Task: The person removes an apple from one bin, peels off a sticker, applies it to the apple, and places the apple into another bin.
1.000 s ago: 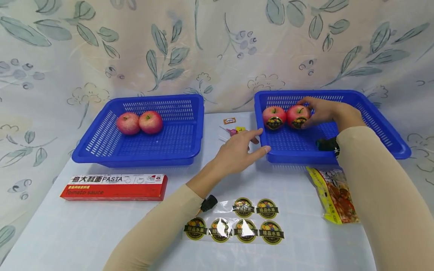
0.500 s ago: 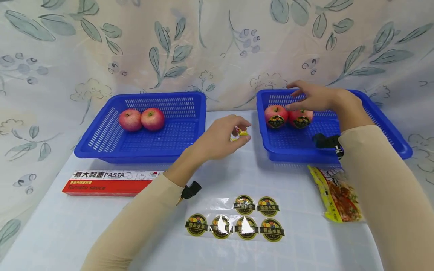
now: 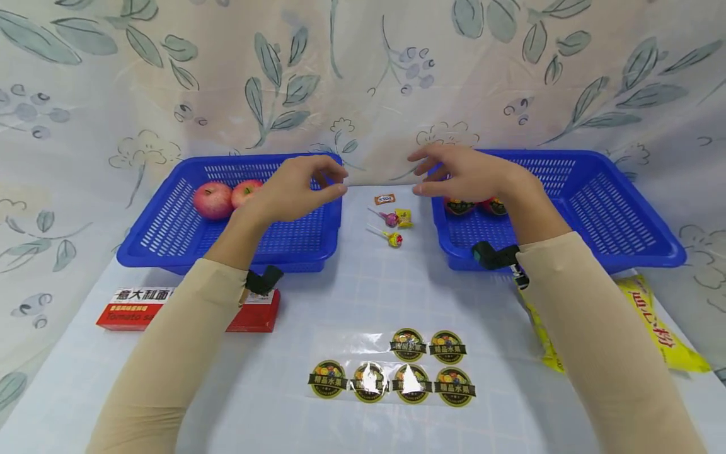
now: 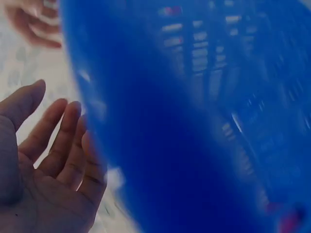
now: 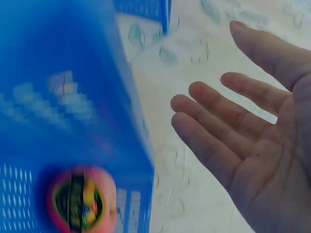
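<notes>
Two apples (image 3: 212,200) lay in the left basket (image 3: 300,243); the left hand (image 3: 295,188) hung near its right end, grip apart. The right hand (image 3: 465,171), grip apart, hung near the right basket (image 3: 618,205), which held two stickered apples (image 3: 459,207).

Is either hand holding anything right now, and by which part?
Nothing is held. The left hand, near the left blue perforated plastic basket, and the right hand, near the right basket, are both relaxed and empty.
</notes>
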A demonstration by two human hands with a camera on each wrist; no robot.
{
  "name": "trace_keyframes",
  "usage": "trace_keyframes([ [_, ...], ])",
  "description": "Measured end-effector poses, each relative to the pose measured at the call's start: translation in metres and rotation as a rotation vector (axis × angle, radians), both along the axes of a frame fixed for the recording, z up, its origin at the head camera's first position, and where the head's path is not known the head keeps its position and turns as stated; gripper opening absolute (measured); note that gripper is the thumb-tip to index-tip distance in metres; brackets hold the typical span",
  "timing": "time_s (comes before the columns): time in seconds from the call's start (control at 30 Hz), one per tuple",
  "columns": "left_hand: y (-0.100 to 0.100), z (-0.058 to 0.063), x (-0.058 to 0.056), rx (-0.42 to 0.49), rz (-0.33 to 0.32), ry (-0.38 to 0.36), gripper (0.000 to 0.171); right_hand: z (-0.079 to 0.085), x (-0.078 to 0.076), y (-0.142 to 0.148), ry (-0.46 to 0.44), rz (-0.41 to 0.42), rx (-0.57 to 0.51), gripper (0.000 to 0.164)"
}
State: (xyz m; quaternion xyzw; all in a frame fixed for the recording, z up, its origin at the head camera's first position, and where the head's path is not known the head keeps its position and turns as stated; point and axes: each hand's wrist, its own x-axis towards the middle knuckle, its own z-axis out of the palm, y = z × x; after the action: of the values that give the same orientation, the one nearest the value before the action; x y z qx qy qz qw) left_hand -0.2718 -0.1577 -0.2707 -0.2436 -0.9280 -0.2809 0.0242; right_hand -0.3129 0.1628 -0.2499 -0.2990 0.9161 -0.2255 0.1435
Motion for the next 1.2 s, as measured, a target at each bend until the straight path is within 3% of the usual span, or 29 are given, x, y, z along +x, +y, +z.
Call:
trace_keyframes([
  [0.13,-0.027,0.008,-0.005,-0.016,0.057,-0.038,0.038,-0.011,0.008,-0.021,0.036,0.057,-0.044,0.064],
  [0.37,-0.064,0.025,-0.011,-0.044,0.097,-0.123,0.047,-0.035,0.021,-0.051,0.008,0.115,-0.140,0.066],
  [0.53,-0.088,0.028,-0.023,-0.068,0.146,-0.152,0.054,-0.053,0.031,-0.071,0.024,0.148,-0.200,0.070],
  [0.7,-0.108,0.023,-0.037,-0.092,0.202,-0.194,0.061,-0.068,0.037,-0.089,0.018,0.114,-0.262,0.073],
  [0.83,-0.122,0.013,-0.045,-0.208,0.218,-0.303,0.069,-0.076,0.041,-0.103,0.013,0.077,-0.272,0.073],
  [1.0,-0.135,-0.001,-0.045,-0.298,0.257,-0.492,0.081,-0.080,0.046,-0.115,-0.022,0.035,-0.333,0.079],
  [1.2,-0.138,-0.012,-0.043,-0.294,0.351,-0.543,0.089,-0.083,0.051,-0.120,-0.117,-0.018,-0.464,0.083],
])
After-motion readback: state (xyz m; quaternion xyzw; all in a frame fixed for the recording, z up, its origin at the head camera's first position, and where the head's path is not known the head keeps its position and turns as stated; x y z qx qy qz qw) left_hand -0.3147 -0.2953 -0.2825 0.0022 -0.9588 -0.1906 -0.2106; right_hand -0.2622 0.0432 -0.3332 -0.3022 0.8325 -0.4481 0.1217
